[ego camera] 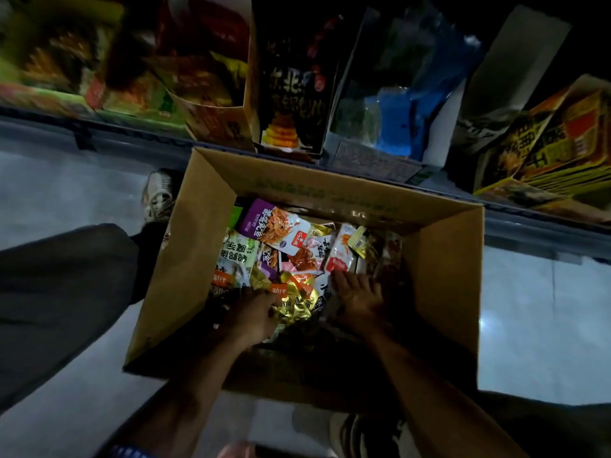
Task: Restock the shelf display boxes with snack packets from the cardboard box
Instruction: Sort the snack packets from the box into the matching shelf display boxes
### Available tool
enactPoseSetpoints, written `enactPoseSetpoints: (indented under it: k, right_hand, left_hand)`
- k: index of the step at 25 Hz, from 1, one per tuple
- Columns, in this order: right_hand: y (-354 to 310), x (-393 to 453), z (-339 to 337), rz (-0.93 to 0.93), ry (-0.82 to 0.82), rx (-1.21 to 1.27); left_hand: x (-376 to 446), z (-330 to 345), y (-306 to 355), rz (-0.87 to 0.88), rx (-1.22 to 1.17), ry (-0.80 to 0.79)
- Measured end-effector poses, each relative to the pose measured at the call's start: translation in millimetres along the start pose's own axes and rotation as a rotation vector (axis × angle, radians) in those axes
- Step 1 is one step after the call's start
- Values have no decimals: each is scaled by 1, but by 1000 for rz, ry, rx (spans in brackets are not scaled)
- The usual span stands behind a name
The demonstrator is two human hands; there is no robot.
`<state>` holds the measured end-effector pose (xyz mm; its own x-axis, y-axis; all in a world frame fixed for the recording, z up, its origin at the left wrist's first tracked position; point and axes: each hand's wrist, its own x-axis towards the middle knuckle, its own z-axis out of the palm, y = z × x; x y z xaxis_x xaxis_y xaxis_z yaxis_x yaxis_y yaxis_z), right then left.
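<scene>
1. A brown corrugated carton (443,276), flaps standing open, is sitting on the pale glossy floor (66,193), just in front of the shelf (529,223).
2. Inside the carton, a loose heap of flat, shiny packets (281,246) is lying jumbled: a purple-and-white pouch (274,226) toward the carton's far wall, white-and-red ones at the middle, crinkled gold foil packets (294,299) toward its near side.
3. The left hand (254,315) is reaching into the carton, fingers curling round the gold foil packets and gripping them.
4. The right hand (358,299) is lying in the carton beside the left, fingers spread fairly flat and pressing on the packets; I cannot tell whether it is holding one.
5. Beyond the carton, printed card display boxes are standing on the shelf: a black one (294,94), a yellow one (555,143), and a white one (406,94) holding blue wrappers.
6. Left of the carton, a dark trouser leg (59,292) and a worn pale shoe (158,193) are showing.
</scene>
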<state>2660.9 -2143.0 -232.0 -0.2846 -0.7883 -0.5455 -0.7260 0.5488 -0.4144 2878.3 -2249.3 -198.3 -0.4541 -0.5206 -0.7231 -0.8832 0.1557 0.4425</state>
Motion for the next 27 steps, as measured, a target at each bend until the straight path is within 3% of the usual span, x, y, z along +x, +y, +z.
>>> enactPoseSetpoints:
  k: [1,2,3,6,9,13,16,23,25,27]
  right_hand:
    - [-14,-2,-11,-30,83,37]
    - [-18,6,-11,64,119,242]
    - [-18,13,-9,149,183,265]
    - [-9,28,8,409,-67,582]
    - [-17,20,11,457,-191,811]
    - [-26,22,12,393,-298,792]
    - [-33,17,-9,316,-255,785]
    - [-51,-29,-163,64,-83,928]
    - [-65,-47,-207,-5,-51,889]
    - [-78,-67,-235,-62,-23,843]
  left_hand:
    - [0,-1,1,1,-8,5]
    - [-1,-1,1,-1,-11,12]
    - [-1,-1,1,-4,-5,17]
    - [-2,2,-1,-8,12,-3]
    - [-5,2,2,-14,-32,-6]
    - [-9,-1,4,-22,-77,12]
    - [-7,-8,11,-85,-183,103]
    - [-19,-41,54,-131,-489,326]
    - [-33,-60,75,-83,-733,422]
    - [-51,-89,100,35,-1127,403]
